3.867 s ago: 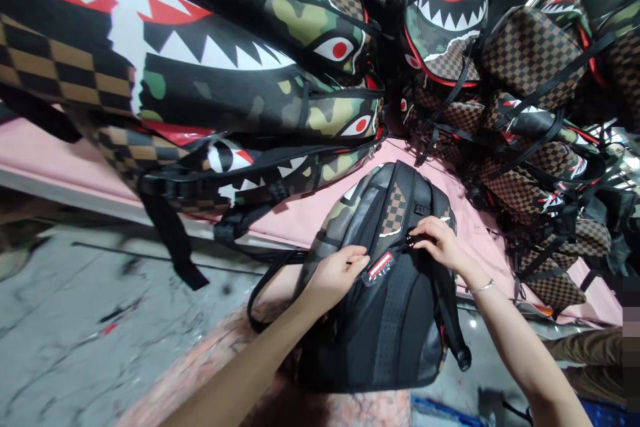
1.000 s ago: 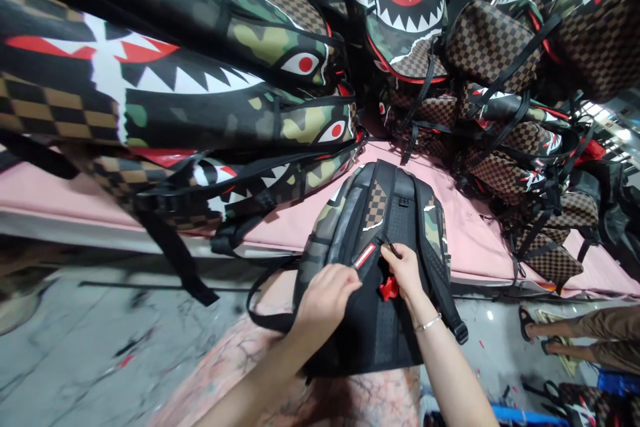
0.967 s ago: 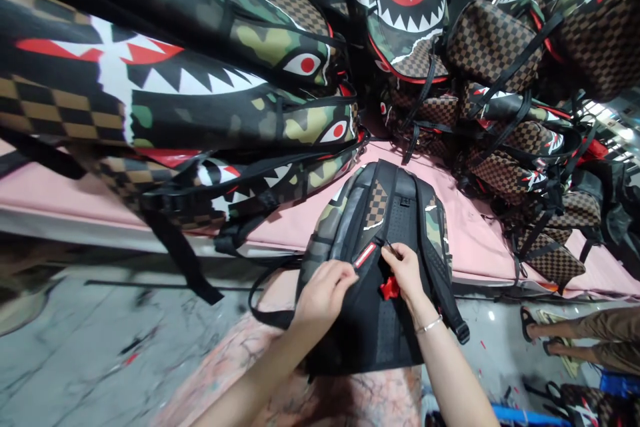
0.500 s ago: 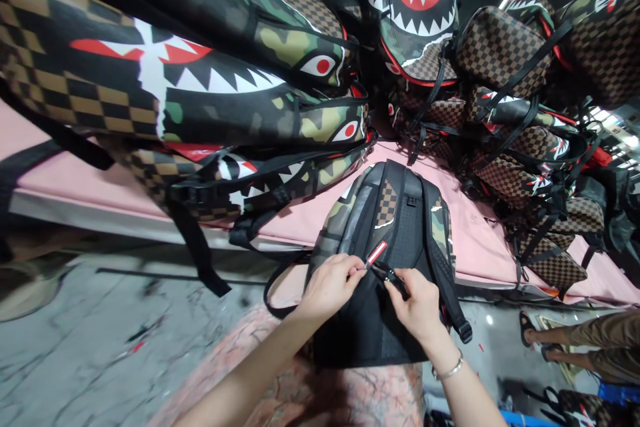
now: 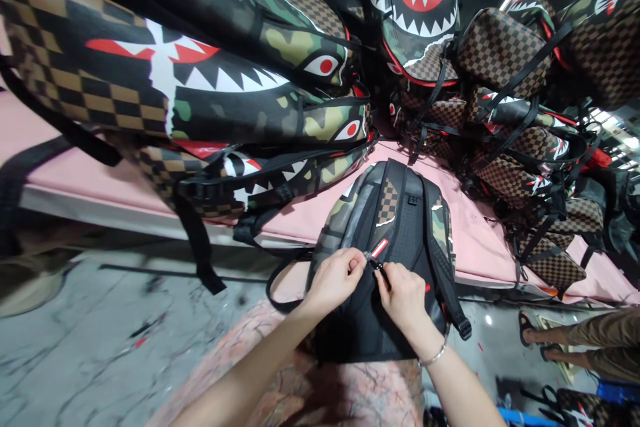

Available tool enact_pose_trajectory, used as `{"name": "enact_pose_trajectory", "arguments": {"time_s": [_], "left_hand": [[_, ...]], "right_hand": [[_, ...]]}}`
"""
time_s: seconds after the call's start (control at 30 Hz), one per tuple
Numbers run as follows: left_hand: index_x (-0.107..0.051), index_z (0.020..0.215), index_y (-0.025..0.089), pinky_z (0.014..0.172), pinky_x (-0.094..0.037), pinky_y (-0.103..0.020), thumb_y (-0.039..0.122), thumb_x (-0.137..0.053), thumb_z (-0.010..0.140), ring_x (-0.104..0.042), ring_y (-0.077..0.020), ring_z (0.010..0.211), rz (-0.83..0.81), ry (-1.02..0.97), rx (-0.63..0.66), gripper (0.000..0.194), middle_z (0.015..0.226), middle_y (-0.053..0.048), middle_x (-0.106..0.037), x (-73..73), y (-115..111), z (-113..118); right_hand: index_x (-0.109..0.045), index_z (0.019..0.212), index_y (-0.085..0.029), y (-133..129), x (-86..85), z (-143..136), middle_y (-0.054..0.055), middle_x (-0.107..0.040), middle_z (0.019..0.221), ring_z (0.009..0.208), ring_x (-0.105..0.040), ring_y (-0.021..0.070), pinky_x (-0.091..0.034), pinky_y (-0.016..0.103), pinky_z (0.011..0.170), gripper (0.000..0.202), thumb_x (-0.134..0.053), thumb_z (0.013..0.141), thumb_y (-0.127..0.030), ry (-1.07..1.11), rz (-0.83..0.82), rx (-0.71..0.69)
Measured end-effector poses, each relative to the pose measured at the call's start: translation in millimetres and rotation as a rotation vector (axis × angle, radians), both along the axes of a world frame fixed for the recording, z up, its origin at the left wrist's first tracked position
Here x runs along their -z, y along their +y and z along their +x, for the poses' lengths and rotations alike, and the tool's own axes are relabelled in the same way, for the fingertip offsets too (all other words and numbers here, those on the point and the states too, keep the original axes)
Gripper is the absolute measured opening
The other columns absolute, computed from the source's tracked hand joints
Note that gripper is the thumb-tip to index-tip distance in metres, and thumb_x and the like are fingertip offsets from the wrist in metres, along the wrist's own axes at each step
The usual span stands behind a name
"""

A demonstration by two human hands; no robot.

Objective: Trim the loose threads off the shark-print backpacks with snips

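A: so what's all that stuff sitting on?
B: long pink table (image 5: 473,240). stack of bags (image 5: 240,113) on the left, messy heap of bags (image 5: 530,147) on the right, plus a backpack (image 5: 410,233) in the middle with its far end up on the table.
A: anything hanging off?
B: yeah, a black strap (image 5: 200,247) from the left stack droops past the near edge.
A: and the floor (image 5: 75,347)?
B: grey, marbled, red scrap (image 5: 141,343) on the left, somebody's sandals (image 5: 527,328) over on the right.

Blk backpack (image 5: 407,233) w/ brn chk patch (image 5: 387,203) (camo sides (image 5: 439,217)), red/wht tag (image 5: 380,247), pink tabletop (image 5: 473,227), grey marbled flr (image 5: 185,340)
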State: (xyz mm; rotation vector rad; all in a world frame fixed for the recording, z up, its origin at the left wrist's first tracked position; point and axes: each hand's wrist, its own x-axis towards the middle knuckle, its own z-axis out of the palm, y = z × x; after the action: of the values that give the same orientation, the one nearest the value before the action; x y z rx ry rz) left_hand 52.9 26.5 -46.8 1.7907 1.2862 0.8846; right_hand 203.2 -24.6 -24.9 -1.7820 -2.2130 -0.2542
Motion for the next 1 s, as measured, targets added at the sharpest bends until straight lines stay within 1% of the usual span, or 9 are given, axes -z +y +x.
{"name": "enact_pose_trajectory", "arguments": {"time_s": [0.1, 0.23, 0.37, 0.43, 0.5, 0.6, 0.77, 0.9, 1.0], "left_hand": [[-0.056, 0.075, 0.019, 0.061, -0.043, -0.024, 0.037, -0.041, 0.078, -0.056, -0.0155, 0.064, -0.03, -0.055, -0.011, 0.024, 0.071, -0.003, -0.061, -2.7, 0.4, -14.5], [-0.059, 0.079, 0.018, 0.069, -0.044, -0.024, 0.046, -0.041, 0.078, -0.059, -0.0174, 0.074, -0.079, -0.046, -0.022, 0.033, 0.08, -0.004, -0.065, -1.6, -1.5, -64.3], [-0.061, 0.093, 0.015, 0.082, -0.043, -0.034, 0.037, -0.039, 0.081, -0.057, -0.0243, 0.092, -0.123, 0.274, -0.243, 0.033, 0.099, -0.009, -0.064, 3.2, -17.0, -124.2], [-0.059, 0.103, 0.013, 0.088, -0.04, -0.043, 0.031, -0.039, 0.081, -0.05, -0.031, 0.107, -0.064, 0.487, -0.391, 0.034, 0.116, -0.014, -0.056, 7.8, -29.8, -144.6], [-0.059, 0.101, 0.011, 0.09, -0.039, -0.047, 0.032, -0.04, 0.082, -0.046, -0.0339, 0.112, -0.032, 0.564, -0.43, 0.035, 0.123, -0.017, -0.051, 15.2, -42.7, -154.5], [-0.061, 0.092, 0.012, 0.091, -0.041, -0.042, 0.034, -0.038, 0.083, -0.052, -0.0285, 0.106, 0.009, 0.444, -0.307, 0.034, 0.115, -0.016, -0.058, 30.3, -56.5, -148.3], [-0.049, 0.121, 0.014, 0.101, -0.03, -0.046, 0.026, -0.042, 0.079, -0.041, -0.0264, 0.122, 0.198, 0.35, 0.036, 0.044, 0.13, -0.015, -0.049, 47.2, -57.6, -104.1], [-0.068, 0.085, 0.019, 0.089, -0.042, -0.039, 0.031, -0.042, 0.081, -0.061, -0.024, 0.089, -0.059, 0.335, 0.227, 0.028, 0.09, -0.008, -0.07, 25.6, -61.1, -100.3], [-0.067, 0.095, 0.025, 0.069, -0.048, -0.026, 0.037, -0.048, 0.079, -0.063, -0.0185, 0.073, -0.277, 0.107, 0.254, 0.028, 0.087, -0.002, -0.07, -8.4, -84.6, -136.4]], "right_hand": [[-0.058, 0.079, -0.017, -2.7, 1.4, 6.7, 0.002, -0.059, 0.065, 0.055, -0.054, 0.0127, -0.037, 0.022, 0.052, 0.022, -0.044, 0.088, -0.031, 0.205, 0.007, 0.015], [-0.057, 0.08, -0.017, -16.0, 1.9, 18.0, -0.001, -0.056, 0.061, 0.052, -0.049, 0.0105, -0.037, 0.02, 0.051, 0.022, -0.049, 0.084, -0.038, 0.563, -0.079, 0.114], [-0.054, 0.079, -0.018, -28.3, 9.2, 17.6, -0.002, -0.052, 0.062, 0.055, -0.048, 0.011, -0.038, 0.021, 0.055, 0.027, -0.039, 0.087, -0.039, 0.779, -0.188, 0.223], [-0.053, 0.08, -0.018, -28.9, 15.5, 9.8, -0.003, -0.051, 0.062, 0.055, -0.046, 0.0113, -0.037, 0.021, 0.054, 0.025, -0.043, 0.084, -0.041, 0.831, -0.234, 0.26], [-0.052, 0.081, -0.018, -26.0, 21.4, -1.5, -0.004, -0.05, 0.061, 0.055, -0.045, 0.0115, -0.036, 0.021, 0.053, 0.025, -0.055, 0.076, -0.042, 0.851, -0.28, 0.289], [-0.049, 0.069, -0.019, -19.0, 27.6, -18.0, -0.007, -0.043, 0.053, 0.049, -0.041, 0.0107, -0.031, 0.021, 0.05, 0.026, -0.062, 0.069, -0.042, 0.817, -0.351, 0.314], [-0.034, 0.057, -0.021, -14.6, 28.6, -25.0, -0.008, -0.03, 0.051, 0.048, -0.032, 0.0088, -0.025, 0.02, 0.047, 0.03, -0.055, 0.071, -0.036, 0.941, -0.303, 0.277], [-0.033, 0.059, -0.021, -14.2, 26.3, -14.5, -0.008, -0.029, 0.055, 0.05, -0.031, 0.0087, -0.027, 0.02, 0.049, 0.027, -0.053, 0.072, -0.034, 1.021, -0.203, 0.265], [-0.034, 0.059, -0.021, -10.7, 31.5, -3.9, -0.008, -0.029, 0.055, 0.051, -0.031, 0.0093, -0.027, 0.021, 0.051, 0.026, -0.052, 0.072, -0.033, 0.971, -0.155, 0.317]]}}
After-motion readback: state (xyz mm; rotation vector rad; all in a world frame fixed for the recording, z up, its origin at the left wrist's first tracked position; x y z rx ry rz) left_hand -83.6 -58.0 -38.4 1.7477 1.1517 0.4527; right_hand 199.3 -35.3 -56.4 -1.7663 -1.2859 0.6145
